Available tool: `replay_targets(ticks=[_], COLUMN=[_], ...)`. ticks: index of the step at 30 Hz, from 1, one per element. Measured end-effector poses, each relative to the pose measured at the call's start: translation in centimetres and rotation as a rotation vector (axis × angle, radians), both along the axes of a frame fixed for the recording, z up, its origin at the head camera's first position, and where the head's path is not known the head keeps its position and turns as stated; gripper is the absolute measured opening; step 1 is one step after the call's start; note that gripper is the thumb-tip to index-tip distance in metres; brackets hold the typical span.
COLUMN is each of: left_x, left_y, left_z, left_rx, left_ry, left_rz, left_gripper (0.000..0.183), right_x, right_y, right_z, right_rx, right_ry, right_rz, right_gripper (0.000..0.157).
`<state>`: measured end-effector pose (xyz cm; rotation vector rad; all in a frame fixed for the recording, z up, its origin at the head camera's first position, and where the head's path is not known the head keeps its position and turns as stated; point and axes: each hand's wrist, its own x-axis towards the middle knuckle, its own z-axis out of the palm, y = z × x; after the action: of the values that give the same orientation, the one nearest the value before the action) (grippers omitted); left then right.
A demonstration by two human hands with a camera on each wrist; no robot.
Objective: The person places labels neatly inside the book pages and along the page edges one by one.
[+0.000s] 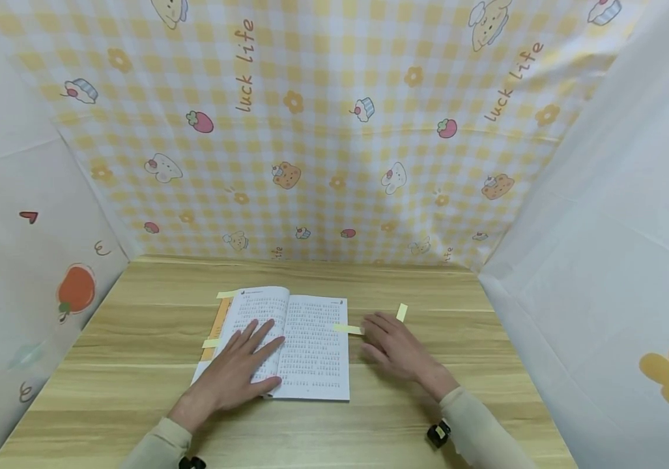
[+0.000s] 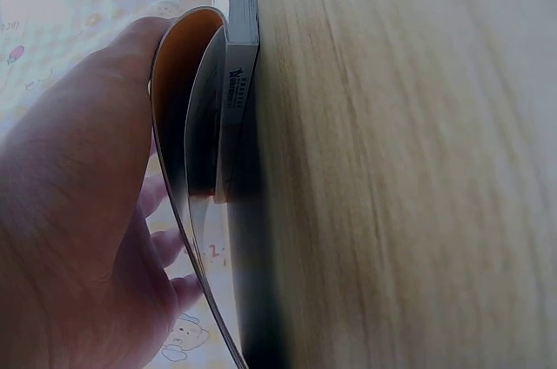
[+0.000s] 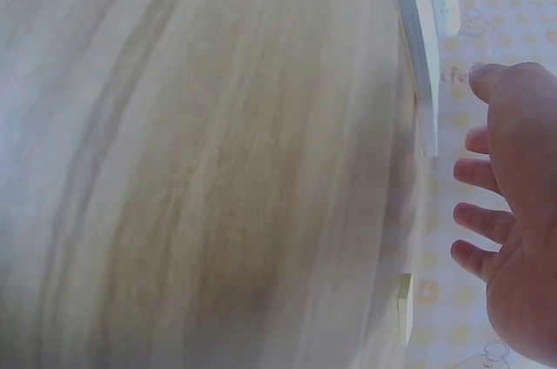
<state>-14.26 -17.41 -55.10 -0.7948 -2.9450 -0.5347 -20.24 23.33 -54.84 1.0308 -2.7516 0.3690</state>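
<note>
An open book (image 1: 316, 365) lies on the wooden table, its pages printed with lines of text. My left hand (image 1: 240, 365) rests on the left page with fingers spread, and in the left wrist view that side of the book bows up under the palm. A pale yellow sticky strip (image 1: 348, 329) sticks out past the right page's edge. My right hand (image 1: 395, 348) is just right of the book, fingertips right at the strip's outer end. In the right wrist view its fingers (image 3: 479, 173) are loosely bent, with nothing seen between them.
A second yellow strip (image 1: 402, 312) lies on the table beyond my right hand. Two more strips, an upper one (image 1: 227, 295) and a lower one (image 1: 211, 343), show at the book's left edge over an orange cover flap (image 1: 217, 326). Patterned cloth (image 1: 322, 150) hangs behind the table.
</note>
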Motion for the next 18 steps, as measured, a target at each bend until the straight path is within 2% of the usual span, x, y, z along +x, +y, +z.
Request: replay_targets(ticks=[6, 12, 18], left_x=[0.1, 0.1, 0.2], left_y=[0.1, 0.2, 0.3], left_z=[0.0, 0.0, 0.1], left_rx=[0.001, 0.005, 0.021], left_ry=[0.013, 0.026, 0.071], left_rz=[-0.002, 0.000, -0.005], left_gripper=[0.077, 0.076, 0.072], right_x=[0.6, 1.6, 2.4], right_y=[0.5, 0.4, -0.2], right_z=[0.3, 0.5, 0.4], right_rx=[-0.040, -0.033, -0.035], right_ry=[0.026, 0.034, 0.038], right_rz=[0.004, 0.033, 0.102], right_gripper=[0.053, 0.058, 0.058])
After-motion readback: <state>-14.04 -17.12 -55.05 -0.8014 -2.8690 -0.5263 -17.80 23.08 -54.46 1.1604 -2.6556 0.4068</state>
